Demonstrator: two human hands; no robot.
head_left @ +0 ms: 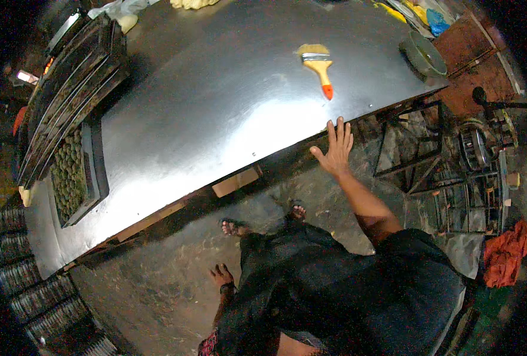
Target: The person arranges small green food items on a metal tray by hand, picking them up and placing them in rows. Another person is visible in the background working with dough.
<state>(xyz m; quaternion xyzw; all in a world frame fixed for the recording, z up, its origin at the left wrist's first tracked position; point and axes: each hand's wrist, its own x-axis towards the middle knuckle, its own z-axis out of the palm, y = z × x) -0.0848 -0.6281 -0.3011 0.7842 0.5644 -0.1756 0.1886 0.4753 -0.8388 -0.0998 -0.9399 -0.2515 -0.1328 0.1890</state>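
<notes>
Shiny metal table point(204, 89), yellow-handled brush point(321, 66) just beyond the wide-spread right grip point(336, 155), left grip point(222, 277) low and loosely splayed.

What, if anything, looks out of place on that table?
The dark tray stack at the left end: its trays seem unevenly piled, leaving round lumps in the lowest tray partly uncovered, though the fisheye view may exaggerate tilt. Nothing else stands out.

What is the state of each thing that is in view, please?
Right hand: open, fingers spread, near table edge
Left hand: open, hanging low
Brush: lying on the table
Table: shiny metal
Lower tray: filled with small round pieces
Upper trays: stacked
Red cloth: crumpled
</notes>
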